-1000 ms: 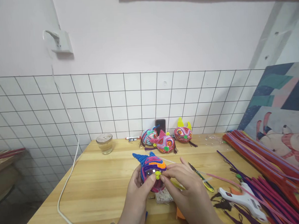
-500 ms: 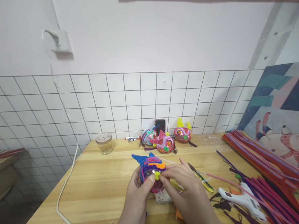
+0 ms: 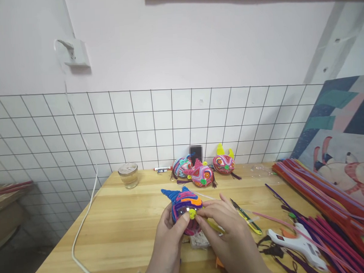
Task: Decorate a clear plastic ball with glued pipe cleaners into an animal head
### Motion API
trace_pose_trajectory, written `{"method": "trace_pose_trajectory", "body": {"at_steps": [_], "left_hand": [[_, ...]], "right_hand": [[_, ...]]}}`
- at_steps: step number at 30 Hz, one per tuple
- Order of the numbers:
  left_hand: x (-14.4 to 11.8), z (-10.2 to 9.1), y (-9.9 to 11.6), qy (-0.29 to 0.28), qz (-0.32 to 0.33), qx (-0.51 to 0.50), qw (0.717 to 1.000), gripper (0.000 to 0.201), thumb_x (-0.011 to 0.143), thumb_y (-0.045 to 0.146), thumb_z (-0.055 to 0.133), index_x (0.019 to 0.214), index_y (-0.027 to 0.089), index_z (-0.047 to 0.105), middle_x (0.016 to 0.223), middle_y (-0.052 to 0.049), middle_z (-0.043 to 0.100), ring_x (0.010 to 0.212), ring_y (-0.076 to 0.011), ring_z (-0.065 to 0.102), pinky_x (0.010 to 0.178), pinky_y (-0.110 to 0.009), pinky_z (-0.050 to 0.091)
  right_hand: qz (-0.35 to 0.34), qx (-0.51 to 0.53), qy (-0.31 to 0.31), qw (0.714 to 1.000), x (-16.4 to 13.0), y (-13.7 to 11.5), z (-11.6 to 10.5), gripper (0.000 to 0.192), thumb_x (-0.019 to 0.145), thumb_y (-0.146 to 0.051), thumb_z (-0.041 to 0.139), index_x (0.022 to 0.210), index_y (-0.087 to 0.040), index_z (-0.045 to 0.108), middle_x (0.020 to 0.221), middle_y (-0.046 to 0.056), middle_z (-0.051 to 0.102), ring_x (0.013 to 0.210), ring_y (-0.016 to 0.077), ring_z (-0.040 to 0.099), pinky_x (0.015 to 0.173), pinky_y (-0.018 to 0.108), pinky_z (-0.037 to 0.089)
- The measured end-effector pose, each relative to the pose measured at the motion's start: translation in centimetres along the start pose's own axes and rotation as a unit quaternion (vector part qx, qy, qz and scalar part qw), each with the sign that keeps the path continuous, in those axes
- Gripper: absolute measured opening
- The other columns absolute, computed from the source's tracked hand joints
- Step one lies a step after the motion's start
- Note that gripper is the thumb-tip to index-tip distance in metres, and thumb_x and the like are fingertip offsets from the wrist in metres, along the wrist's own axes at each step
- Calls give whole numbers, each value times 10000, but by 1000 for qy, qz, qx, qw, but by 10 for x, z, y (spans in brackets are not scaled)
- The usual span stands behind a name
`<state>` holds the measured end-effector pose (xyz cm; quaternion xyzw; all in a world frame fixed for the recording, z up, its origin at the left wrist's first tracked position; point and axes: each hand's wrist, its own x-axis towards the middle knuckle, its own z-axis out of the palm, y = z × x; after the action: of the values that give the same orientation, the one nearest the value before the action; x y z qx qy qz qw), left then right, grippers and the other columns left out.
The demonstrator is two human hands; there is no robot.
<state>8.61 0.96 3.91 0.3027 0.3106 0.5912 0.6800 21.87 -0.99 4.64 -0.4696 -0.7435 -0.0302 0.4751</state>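
My left hand cups a round craft ball wrapped in purple, pink, orange and blue pipe cleaners, with two blue pointed ears on top. My right hand pinches a small yellow-green pipe-cleaner coil against the front of the ball, its yellow tail trailing under my fingers. The ball is held just above the wooden table, over a small pale block.
Three finished pipe-cleaner heads stand at the back by the tiled wall, next to a glass jar. A white glue gun, a green-handled cutter and a pile of pipe cleaners lie to the right. A white cable runs down the left.
Both hands and the ball stay almost where they were; my right fingers keep pressing the yellow coil. The view has shifted slightly.
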Motion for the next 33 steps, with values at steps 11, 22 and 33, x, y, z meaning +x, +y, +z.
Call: {"method": "trace_pose_trajectory", "body": {"at_steps": [11, 22, 33], "left_hand": [[8, -6, -16, 51, 39, 5, 998, 500, 552, 295, 834, 1008, 157, 682, 992, -124, 751, 967, -291, 669, 841, -364, 513], [2, -4, -8, 30, 34, 33, 998, 486, 621, 286, 802, 1062, 158, 645, 1066, -128, 724, 1033, -294, 641, 868, -376, 501], [6, -5, -14, 50, 42, 29, 997, 503, 585, 316, 815, 1031, 151, 649, 1020, -126, 739, 973, -279, 657, 826, -354, 511]], "right_hand": [[2, 17, 3, 1000, -1, 2, 1, 141, 848, -132, 575, 840, -273, 577, 809, -34, 696, 815, 205, 652, 976, 556, 307], [17, 25, 5, 1000, 0, 0, -1, 139, 835, -134, 596, 827, -273, 597, 820, -31, 696, 822, 200, 652, 970, 530, 325], [6, 24, -5, 1000, -1, 1, -2, 139, 848, -141, 578, 839, -279, 590, 812, -31, 698, 816, 199, 652, 978, 531, 321]]}}
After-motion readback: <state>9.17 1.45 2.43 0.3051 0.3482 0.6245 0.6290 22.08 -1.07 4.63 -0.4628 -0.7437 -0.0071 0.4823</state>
